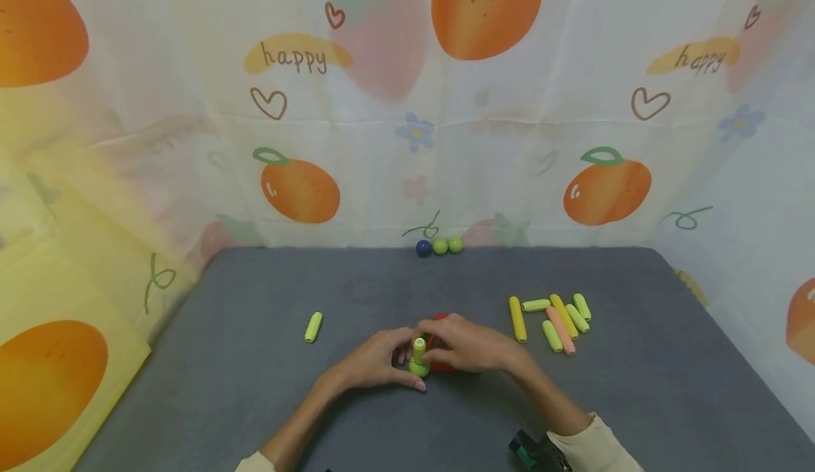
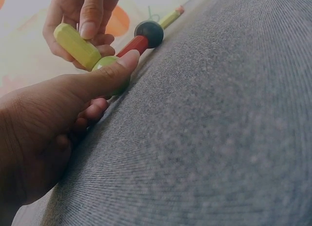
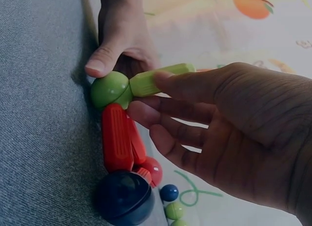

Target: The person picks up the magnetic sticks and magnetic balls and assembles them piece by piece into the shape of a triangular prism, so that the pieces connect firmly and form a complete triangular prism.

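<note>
My left hand (image 1: 377,360) holds a light green ball (image 3: 111,89) low at the table, its thumb lying along the ball in the left wrist view. Out of that ball rises a short yellow-green stick (image 2: 77,47), pinched between the thumb and fingers of my right hand (image 1: 470,344). A red stick (image 3: 117,138) runs from the green ball to a dark blue ball (image 3: 124,197). Behind it, the right wrist view shows another red stick and a red ball (image 3: 152,170). From the head, my right hand covers most of these red parts.
On the grey table (image 1: 242,394), several yellow, green and orange sticks (image 1: 560,329) lie to the right. One green stick (image 1: 313,327) lies at the left. A blue ball (image 1: 423,248) and two green balls (image 1: 440,246) sit at the far edge, before a printed cloth.
</note>
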The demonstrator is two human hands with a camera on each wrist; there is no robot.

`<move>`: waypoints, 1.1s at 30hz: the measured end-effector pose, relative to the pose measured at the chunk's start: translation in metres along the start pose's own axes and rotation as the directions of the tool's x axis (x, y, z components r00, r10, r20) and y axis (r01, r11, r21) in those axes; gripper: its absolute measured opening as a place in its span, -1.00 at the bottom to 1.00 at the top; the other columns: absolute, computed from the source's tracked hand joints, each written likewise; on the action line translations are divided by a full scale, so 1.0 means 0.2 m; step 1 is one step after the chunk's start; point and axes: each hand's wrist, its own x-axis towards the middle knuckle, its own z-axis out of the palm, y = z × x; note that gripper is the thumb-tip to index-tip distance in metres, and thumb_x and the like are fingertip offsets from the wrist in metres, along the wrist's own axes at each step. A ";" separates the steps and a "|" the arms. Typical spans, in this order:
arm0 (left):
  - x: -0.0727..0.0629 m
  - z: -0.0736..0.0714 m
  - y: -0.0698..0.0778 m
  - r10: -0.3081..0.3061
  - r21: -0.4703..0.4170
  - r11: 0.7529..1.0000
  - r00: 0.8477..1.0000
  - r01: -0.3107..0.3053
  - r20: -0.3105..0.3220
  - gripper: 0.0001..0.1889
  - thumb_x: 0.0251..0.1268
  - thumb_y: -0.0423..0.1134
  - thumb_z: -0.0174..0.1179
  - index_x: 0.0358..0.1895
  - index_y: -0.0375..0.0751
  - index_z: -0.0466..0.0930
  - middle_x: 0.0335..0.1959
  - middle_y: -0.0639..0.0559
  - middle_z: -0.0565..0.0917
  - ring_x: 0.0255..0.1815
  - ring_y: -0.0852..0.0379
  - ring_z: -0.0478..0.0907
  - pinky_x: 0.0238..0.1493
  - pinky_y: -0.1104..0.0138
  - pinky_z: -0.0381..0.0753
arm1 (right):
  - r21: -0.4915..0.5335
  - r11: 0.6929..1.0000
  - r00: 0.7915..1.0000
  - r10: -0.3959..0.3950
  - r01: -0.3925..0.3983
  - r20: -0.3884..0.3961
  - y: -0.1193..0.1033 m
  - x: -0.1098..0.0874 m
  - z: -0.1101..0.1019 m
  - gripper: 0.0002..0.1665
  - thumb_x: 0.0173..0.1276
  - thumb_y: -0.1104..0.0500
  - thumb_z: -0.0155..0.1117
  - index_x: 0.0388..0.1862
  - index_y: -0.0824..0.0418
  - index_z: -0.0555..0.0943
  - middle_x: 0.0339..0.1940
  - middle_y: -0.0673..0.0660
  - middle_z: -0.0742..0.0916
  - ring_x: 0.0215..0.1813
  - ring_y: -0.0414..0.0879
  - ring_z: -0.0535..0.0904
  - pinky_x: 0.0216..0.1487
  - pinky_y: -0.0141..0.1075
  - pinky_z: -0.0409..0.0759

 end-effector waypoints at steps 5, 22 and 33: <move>-0.01 0.00 0.00 0.003 -0.004 1.000 1.000 -0.003 0.006 -0.56 0.07 0.05 0.61 -0.16 0.06 0.52 -0.37 0.14 0.50 -0.38 0.40 0.36 -0.29 0.49 0.42 | 0.020 1.000 1.000 -0.001 0.001 0.013 0.00 -0.01 -0.01 -0.74 0.57 0.17 0.28 0.14 0.23 0.62 -0.15 0.08 0.80 -0.30 -0.36 0.62 -0.16 -0.46 0.58; 0.00 0.00 0.01 0.008 0.037 0.999 1.000 -0.008 0.000 -0.46 0.05 0.09 0.61 -0.27 -0.10 0.41 -0.39 0.19 0.44 -0.39 0.42 0.34 -0.31 0.53 0.35 | -0.113 0.778 0.779 0.587 -0.618 -0.220 0.09 -0.37 -0.34 -0.83 0.48 0.20 0.37 -0.28 0.27 0.60 -0.44 0.07 0.64 -0.46 -0.14 0.48 -0.37 -0.29 0.45; 0.00 -0.01 0.01 0.042 0.035 0.999 0.999 -0.042 -0.009 -0.47 0.08 0.07 0.60 -0.29 -0.13 0.41 -0.40 0.07 0.47 -0.40 0.38 0.34 -0.31 0.50 0.37 | -0.164 0.584 0.602 0.793 -0.795 -0.098 0.20 -0.50 -0.38 -0.73 0.43 0.40 0.30 -0.52 0.26 0.68 -0.62 0.14 0.66 -0.57 -0.15 0.36 -0.47 -0.32 0.36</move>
